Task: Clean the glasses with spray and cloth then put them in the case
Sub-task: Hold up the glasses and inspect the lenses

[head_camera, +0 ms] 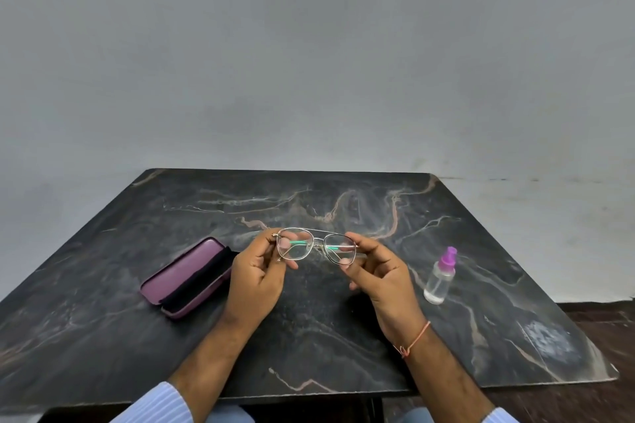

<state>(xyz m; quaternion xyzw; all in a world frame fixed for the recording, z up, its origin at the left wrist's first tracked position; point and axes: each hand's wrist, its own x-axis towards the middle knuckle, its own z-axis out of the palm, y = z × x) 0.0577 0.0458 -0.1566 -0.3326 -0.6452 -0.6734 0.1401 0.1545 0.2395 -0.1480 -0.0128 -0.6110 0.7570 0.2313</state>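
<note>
Thin metal-framed glasses (316, 246) are held up over the middle of the table, lenses facing away from me. My left hand (257, 278) pinches the left end of the frame. The right end is gripped by my right hand (381, 271), fingertips showing through the lens. A purple glasses case (187, 276) lies open on the table to the left of my left hand, its dark lining showing. A small clear spray bottle (440, 276) with a purple nozzle stands to the right of my right hand. No cloth is visible.
The dark marble table (309, 336) reaches a plain grey wall (309, 62) at the back. Its right edge drops to a dark floor (604, 336). A thin orange thread circles my right wrist (414, 340).
</note>
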